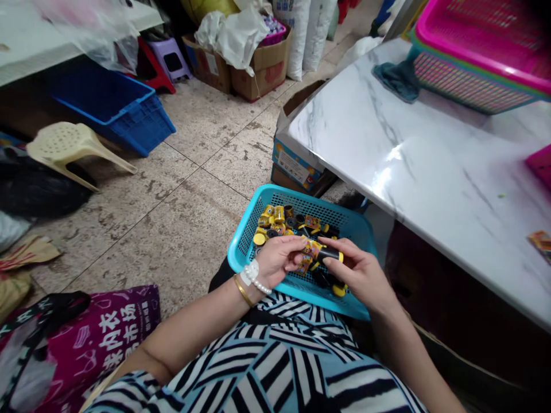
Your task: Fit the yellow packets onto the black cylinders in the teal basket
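Note:
Above a turquoise plastic basket [241, 252] on my lap, both hands are on a small black-and-yellow tube [330, 254] with a printed wrapper at one end. My left hand [279, 259], with beads and a gold bangle at the wrist, pinches the wrapped yellow end. From the other side, my right hand [364, 276] closes its thumb and fingers around the black part. Several similar yellow and black pieces [279, 214] lie loose in the basket below. What the small pieces are is too small to tell, and my fingers hide part of the tube.
A white marble-patterned table [344, 126] rises close at my right, carrying stacked pink and green baskets [473, 86] and a dark cloth [398, 80]. On the floor at left are a blue crate [129, 115], a cream stool [64, 143] and a purple bag [99, 338]. Cardboard boxes [262, 69] stand behind.

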`<state>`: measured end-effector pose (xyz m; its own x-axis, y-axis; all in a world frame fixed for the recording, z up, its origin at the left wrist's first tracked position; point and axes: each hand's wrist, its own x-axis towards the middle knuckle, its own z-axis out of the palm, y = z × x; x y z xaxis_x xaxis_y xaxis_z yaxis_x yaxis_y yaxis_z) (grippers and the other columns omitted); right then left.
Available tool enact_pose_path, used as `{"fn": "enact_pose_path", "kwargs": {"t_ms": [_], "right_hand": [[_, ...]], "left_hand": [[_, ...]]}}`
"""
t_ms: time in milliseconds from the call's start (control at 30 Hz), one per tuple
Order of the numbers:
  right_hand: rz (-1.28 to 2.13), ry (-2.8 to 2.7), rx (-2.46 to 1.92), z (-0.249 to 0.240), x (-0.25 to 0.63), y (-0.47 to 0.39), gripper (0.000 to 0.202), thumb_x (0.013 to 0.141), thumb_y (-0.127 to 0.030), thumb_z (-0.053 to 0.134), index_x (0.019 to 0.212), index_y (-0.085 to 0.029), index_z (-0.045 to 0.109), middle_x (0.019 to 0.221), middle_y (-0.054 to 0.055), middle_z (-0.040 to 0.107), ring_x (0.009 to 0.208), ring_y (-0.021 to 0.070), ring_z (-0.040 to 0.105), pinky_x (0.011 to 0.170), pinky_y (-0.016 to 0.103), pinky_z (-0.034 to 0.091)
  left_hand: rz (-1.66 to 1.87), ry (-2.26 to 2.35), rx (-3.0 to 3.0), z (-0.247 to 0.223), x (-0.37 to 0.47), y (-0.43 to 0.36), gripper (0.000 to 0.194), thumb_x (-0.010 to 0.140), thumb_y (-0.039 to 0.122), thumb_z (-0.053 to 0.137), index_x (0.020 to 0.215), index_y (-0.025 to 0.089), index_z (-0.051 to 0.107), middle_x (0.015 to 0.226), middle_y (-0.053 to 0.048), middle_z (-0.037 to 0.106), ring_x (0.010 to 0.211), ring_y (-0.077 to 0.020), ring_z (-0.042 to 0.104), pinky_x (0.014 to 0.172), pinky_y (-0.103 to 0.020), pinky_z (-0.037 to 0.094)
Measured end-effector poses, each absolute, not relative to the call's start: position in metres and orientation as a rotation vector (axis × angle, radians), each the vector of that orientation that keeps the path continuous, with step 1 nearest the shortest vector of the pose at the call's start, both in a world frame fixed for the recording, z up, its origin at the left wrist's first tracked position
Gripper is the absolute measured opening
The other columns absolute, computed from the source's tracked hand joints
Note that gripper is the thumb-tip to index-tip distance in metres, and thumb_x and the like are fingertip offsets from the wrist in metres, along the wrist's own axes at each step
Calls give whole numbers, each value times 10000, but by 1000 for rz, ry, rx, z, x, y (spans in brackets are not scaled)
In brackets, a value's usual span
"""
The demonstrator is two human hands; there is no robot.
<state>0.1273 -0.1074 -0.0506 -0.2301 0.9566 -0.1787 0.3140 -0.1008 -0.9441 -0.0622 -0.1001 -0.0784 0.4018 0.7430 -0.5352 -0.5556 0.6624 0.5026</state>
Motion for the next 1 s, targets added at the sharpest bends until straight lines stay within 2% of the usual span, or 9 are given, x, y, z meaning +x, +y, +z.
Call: {"fn": "enact_pose_path", "kwargs": {"t_ms": [167,333,500,600,667,767,833,933,1000], "right_hand": [[1282,-1686,-1334,-46,127,-104,377,816,-247,683,1191,-268,705,859,11,564,805,150,541,726,279,456],[1154,-1635,-1357,-45,122,-107,230,820,-246,684,1042,-250,747,885,30,581,800,154,576,661,265,487],[1180,-1463,-1404,-51,119,-118,153,797,-274,721,942,-228,707,896,11,567,528,79,527,441,225,442],[1200,-1332,-1388,-56,116,-121,185,763,-285,763,904,-224,660,891,2,555,495,69,516,408,214,443],[1212,-1307,-1344,-58,116,-121,213,742,-282,787,896,-226,652,912,11,546,566,90,548,447,214,478],[1231,-1438,-1266,-57,118,-120,242,748,-276,789,971,-244,701,1004,46,541,826,167,612,649,269,566],[1256,-1569,-1238,-56,120,-120,282,804,-279,739,1085,-274,714,1060,63,537,940,193,602,745,299,570],[1232,-1661,-1259,-53,123,-123,386,863,-264,676,1245,-308,651,1092,64,557,909,178,613,748,302,567],[1119,-1708,-1279,-52,123,-125,418,851,-240,694,1259,-309,632,1059,53,600,862,172,626,759,317,563]], "left_hand": [[777,837,264,-77,-64,-100,287,669,317,806,760,108,632,594,15,575,418,-26,417,359,-167,148],[810,907,433,-72,-64,-104,345,706,428,776,775,104,680,469,41,503,392,-25,368,384,-173,170],[793,904,450,-70,-67,-109,362,684,418,798,795,86,705,530,11,559,435,-34,422,406,-173,232],[854,930,453,-66,-66,-110,360,714,398,782,870,81,713,583,7,570,474,-36,446,433,-163,285],[953,998,470,-62,-66,-109,399,718,390,785,979,102,696,684,-1,601,525,-45,489,454,-160,330],[889,1003,587,-57,-70,-107,536,691,412,809,1126,147,641,848,-33,655,591,-77,565,473,-177,388],[724,943,683,-58,-73,-107,567,678,440,813,1127,135,646,780,-31,658,573,-93,570,477,-193,402],[644,965,748,-62,-76,-106,506,662,432,825,1027,108,691,635,-2,620,542,-93,547,504,-204,407],[674,983,750,-62,-73,-105,470,633,407,847,970,108,711,667,-12,643,568,-90,559,554,-212,428]]}}
